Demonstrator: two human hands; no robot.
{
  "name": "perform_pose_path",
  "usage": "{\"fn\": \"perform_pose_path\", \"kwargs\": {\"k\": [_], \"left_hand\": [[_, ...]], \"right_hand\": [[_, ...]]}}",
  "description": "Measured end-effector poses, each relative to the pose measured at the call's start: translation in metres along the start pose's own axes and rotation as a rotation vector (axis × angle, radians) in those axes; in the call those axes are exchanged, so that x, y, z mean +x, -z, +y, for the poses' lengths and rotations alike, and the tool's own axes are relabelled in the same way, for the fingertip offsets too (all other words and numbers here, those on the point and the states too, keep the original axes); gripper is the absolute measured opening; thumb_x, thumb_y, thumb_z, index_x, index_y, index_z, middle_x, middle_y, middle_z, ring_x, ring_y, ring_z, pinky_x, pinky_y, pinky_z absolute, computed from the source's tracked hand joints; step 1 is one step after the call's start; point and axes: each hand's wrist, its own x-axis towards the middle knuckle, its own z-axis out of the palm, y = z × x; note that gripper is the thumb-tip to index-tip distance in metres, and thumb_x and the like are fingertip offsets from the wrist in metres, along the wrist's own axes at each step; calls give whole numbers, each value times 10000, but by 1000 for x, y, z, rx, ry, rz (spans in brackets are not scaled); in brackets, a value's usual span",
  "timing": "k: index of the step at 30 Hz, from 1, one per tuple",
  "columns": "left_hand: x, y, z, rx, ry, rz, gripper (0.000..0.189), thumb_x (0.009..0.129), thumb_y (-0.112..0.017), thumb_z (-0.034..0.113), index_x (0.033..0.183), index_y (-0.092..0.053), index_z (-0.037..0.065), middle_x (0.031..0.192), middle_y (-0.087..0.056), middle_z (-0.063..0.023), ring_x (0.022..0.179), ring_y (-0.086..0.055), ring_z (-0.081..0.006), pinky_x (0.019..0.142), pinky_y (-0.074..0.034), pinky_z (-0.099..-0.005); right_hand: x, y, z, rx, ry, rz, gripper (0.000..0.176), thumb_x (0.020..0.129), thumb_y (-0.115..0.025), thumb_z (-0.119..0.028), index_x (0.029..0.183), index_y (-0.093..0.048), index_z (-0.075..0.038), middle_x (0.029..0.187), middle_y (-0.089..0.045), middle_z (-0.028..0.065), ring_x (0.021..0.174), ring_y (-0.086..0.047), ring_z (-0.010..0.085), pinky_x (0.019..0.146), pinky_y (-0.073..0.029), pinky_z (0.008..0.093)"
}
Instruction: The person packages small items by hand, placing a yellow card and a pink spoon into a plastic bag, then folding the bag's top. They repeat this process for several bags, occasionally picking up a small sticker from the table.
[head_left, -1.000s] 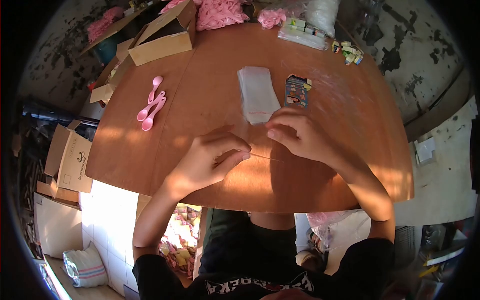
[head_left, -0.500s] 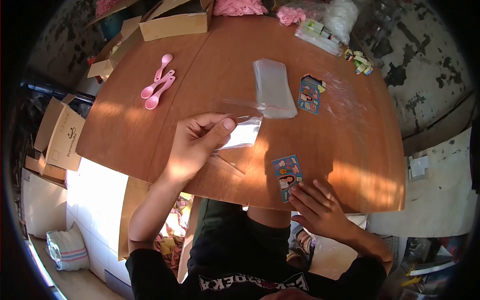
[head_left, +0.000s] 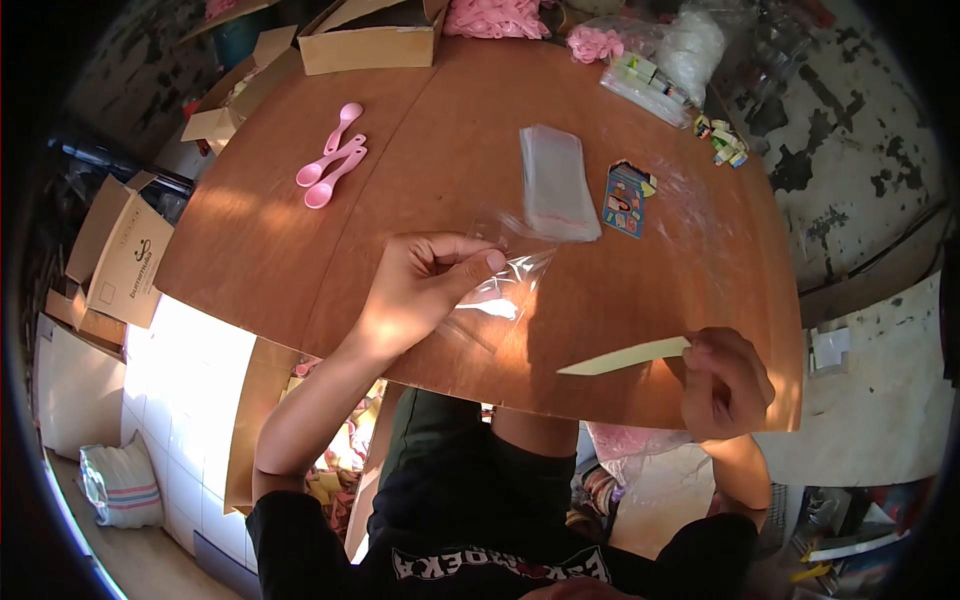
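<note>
Pinched between the thumb and fingers of my left hand (head_left: 430,285) is a clear plastic bag (head_left: 525,270), glinting in the sunlight above the table. My right hand (head_left: 728,380) grips one end of a printed card (head_left: 625,355), tilted so that its pale yellowish side and thin edge face me. Beyond my hands lies a stack of clear plastic bags (head_left: 558,185). Right of that stack rests a small pile of blue printed cards (head_left: 627,200). Three pink spoons (head_left: 333,165) lie together on the left part of the table.
The brown wooden table (head_left: 440,130) has a curved edge. An open cardboard box (head_left: 370,45) sits at its back, near pink items (head_left: 495,18) in a heap. At the back right are bundled plastic (head_left: 690,50) and small folded papers (head_left: 725,142). A printed carton (head_left: 128,255) stands left.
My right hand has picked the card up off the table, moved right and tilted it. My left hand has shifted slightly right with the bag, which now looks more spread out.
</note>
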Motion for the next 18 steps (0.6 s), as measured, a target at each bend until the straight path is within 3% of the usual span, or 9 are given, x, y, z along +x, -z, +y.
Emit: {"fn": "perform_pose_path", "kwargs": {"k": [2, 6, 12, 15, 18], "left_hand": [[1, -5, -3, 61, 7, -35, 194, 893, -677, 86, 1019, -691, -61, 919, -707, -80, 826, -642, -98, 749, -527, -236], [-2, -19, 3, 167, 18, -126, 194, 896, -670, 84, 1019, -691, -66, 920, -710, -85, 823, -638, -89, 740, -513, -225], [-7, -19, 4, 220, -33, -145, 192, 907, -659, 89, 1020, -693, -62, 900, -710, -87, 816, -638, -90, 732, -510, -220], [-7, -18, 5, 147, -5, -167, 191, 909, -659, 101, 1008, -697, -58, 878, -709, -83, 794, -635, -84, 724, -506, -218], [-6, -19, 4, 263, 29, -228, 190, 911, -660, 111, 991, -700, -57, 855, -706, -82, 787, -637, -83, 713, -509, -226]], "right_hand": [[13, -10, 2, 161, -192, 291, 162, 846, -612, 126, 984, -609, 42, 918, -664, 161, 795, -660, 179, 688, -524, 230], [42, -27, 12, 291, -294, 344, 180, 857, -632, 103, 1026, -606, 48, 948, -671, 140, 837, -658, 135, 720, -508, 207], [46, -39, 28, 239, -186, 193, 191, 845, -666, 71, 1031, -622, 55, 965, -679, 132, 857, -670, 151, 738, -549, 235], [42, -36, 26, 256, -266, 102, 176, 840, -663, 75, 1012, -632, 51, 975, -682, 135, 860, -677, 167, 750, -565, 258], [43, -31, 22, 199, -298, -60, 183, 838, -661, 78, 1016, -634, 49, 969, -684, 133, 856, -681, 170, 753, -566, 261]]}}
